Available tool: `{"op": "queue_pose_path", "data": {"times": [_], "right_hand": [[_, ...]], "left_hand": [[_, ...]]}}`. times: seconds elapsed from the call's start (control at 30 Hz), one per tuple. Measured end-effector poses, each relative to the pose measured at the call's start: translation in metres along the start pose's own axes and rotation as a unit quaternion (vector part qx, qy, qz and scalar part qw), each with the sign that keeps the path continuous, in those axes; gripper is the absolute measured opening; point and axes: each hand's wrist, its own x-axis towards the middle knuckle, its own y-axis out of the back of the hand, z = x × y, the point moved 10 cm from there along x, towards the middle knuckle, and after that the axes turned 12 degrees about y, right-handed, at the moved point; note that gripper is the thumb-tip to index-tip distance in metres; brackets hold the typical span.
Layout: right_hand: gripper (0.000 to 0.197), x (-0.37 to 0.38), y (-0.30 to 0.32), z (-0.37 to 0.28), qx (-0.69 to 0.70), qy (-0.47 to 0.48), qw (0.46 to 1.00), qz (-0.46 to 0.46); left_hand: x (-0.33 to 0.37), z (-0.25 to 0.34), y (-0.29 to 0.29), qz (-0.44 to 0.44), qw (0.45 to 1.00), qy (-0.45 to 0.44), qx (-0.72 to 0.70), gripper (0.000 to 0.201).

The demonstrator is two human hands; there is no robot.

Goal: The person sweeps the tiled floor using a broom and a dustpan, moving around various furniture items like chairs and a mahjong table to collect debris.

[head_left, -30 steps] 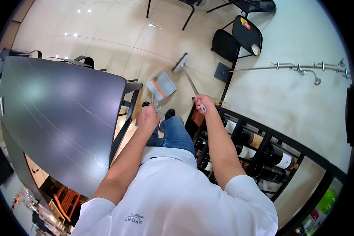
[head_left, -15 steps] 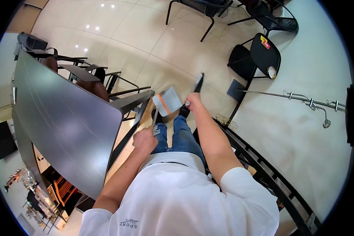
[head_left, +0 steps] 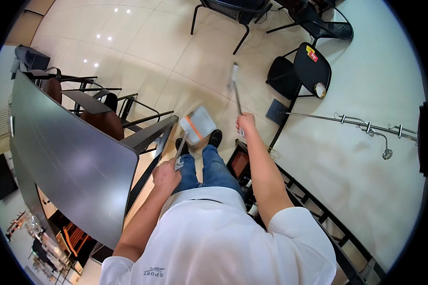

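Observation:
A light grey dustpan with an orange strip is just in front of my black shoes, low over the tiled floor. My left hand is closed round its long handle. Farther out and to the right, my right hand grips the stick of a broom. The broom's head points away from me and is blurred by motion, so its bristles are hard to make out. Broom and dustpan are well apart.
A large dark table runs along my left, with brown-seated chairs beyond its edge. Ahead right stand black chairs. A metal rail with hooks lies along the right wall, above a black rack.
My right hand has moved outward and right, swinging the broom's head away from me. My left hand and the dustpan have shifted only slightly. The right foot now shows clearer of the dustpan.

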Motion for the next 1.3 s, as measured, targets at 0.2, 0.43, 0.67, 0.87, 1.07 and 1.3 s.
{"op": "queue_pose_path", "data": {"times": [0.2,0.43,0.67,0.87,1.07,1.3], "right_hand": [[0.012,0.076,0.086,0.033,-0.128,-0.028,0.988,0.081],[0.012,0.121,0.059,-0.017,-0.174,-0.036,0.983,0.037],[0.023,0.045,0.12,-0.002,-0.126,0.026,0.991,-0.044],[0.014,0.03,0.145,-0.003,-0.408,0.012,0.913,-0.016],[0.013,0.081,0.223,0.042,-0.536,-0.008,0.84,0.088],[0.015,0.141,0.21,0.12,-0.736,0.213,0.602,-0.225]], "left_hand": [[-0.001,0.007,0.003,0.013,1.0,-0.005,-0.023,0.033],[0.008,0.023,0.0,0.036,0.999,-0.02,-0.03,0.034],[0.02,0.04,-0.003,0.049,0.997,-0.041,-0.035,0.033],[0.029,0.048,-0.003,0.043,0.998,-0.029,-0.034,0.035],[0.04,0.079,0.002,0.034,0.998,-0.043,-0.025,0.034],[0.069,0.153,0.012,0.062,0.99,-0.13,-0.005,0.026]]}}
